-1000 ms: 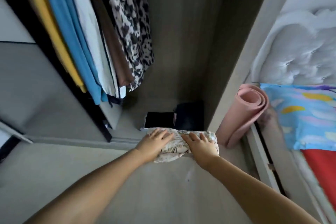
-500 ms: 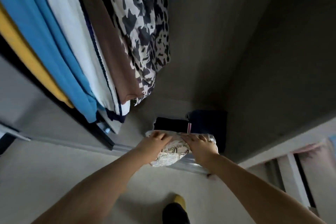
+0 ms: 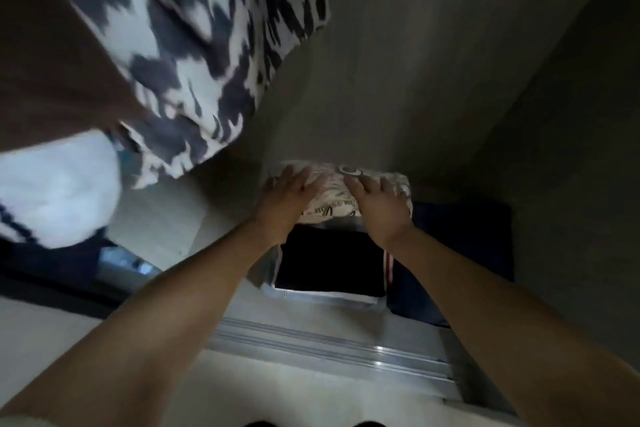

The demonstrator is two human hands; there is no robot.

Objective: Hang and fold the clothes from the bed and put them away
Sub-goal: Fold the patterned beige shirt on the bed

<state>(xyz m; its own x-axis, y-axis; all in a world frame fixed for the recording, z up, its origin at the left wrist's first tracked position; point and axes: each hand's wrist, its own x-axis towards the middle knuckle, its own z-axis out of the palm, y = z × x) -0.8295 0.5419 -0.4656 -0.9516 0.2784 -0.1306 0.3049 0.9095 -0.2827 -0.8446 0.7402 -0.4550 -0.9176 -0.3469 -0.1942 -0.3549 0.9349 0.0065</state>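
Note:
A folded white garment with dark print sits deep on the wardrobe floor, against the back wall. My left hand rests on its left part and my right hand on its right part, fingers spread over the fabric. Both forearms reach in over a folded black garment, which lies just in front of the white one. A folded dark navy garment lies to the right of the black one.
Hanging clothes crowd the upper left: a black-and-white animal-print piece, a brown one and a white one with dark trim. A metal sliding-door track runs along the wardrobe's front edge. The wardrobe side wall is close on the right.
Both hands have carried the folded white garment from the floor outside, over the door track and the black garment, to the back of the wardrobe. My head has moved in closer.

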